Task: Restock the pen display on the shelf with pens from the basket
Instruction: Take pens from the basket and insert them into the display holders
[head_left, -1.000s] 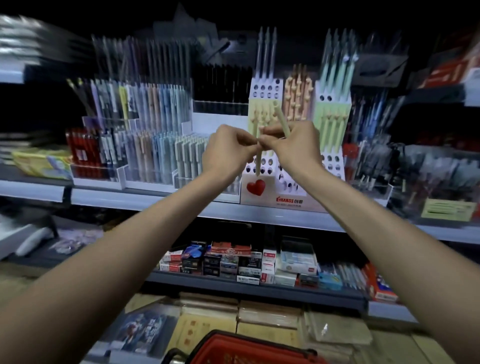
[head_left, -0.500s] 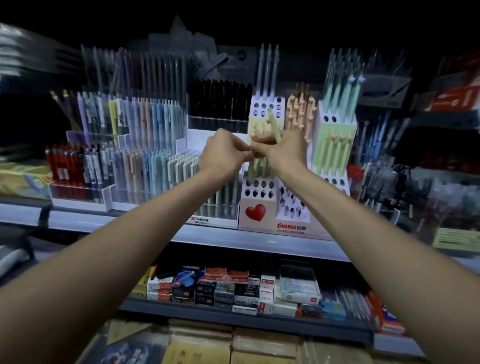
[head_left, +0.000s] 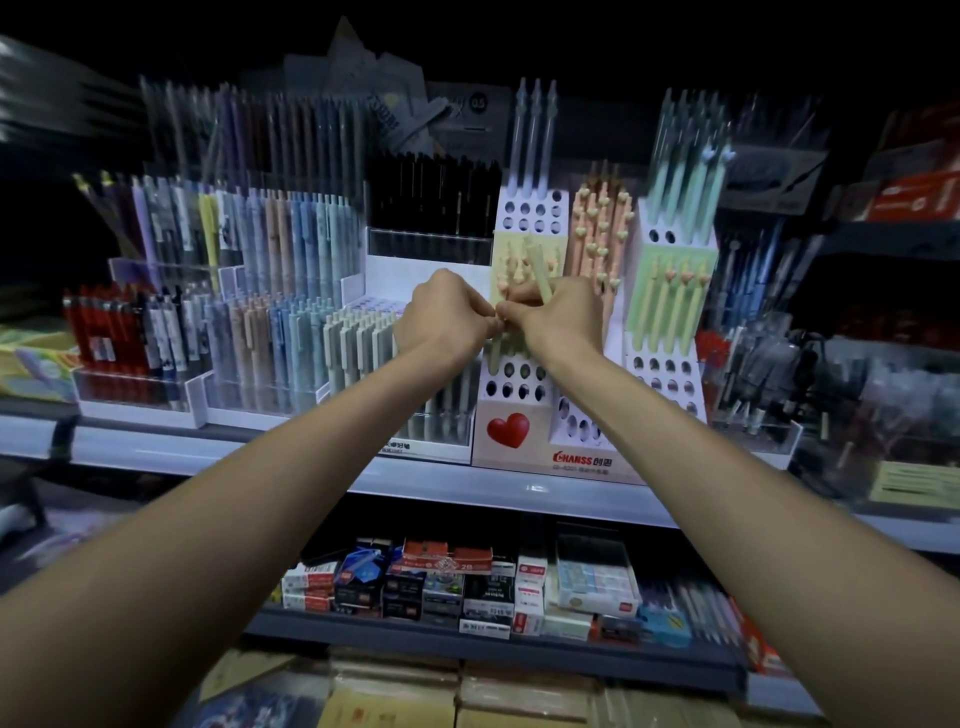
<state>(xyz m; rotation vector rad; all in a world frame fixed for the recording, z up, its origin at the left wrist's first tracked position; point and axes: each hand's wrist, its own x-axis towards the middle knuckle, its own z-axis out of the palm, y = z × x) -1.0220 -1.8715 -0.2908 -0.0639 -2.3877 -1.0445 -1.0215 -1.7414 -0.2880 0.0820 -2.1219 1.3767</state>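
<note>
The left hand (head_left: 445, 318) is pinching the pale yellow pen (head_left: 538, 271) with curled fingers. The right hand (head_left: 562, 318) is gripping the same pen, which is tilting in front of the white pen display (head_left: 511, 434). The display is standing on the shelf (head_left: 467, 488).

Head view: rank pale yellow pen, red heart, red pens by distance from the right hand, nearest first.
1. pale yellow pen: in the right hand grip, sticking up from it.
2. red heart: below the hand, slightly left.
3. red pens: far left, well beyond the other arm.
</note>
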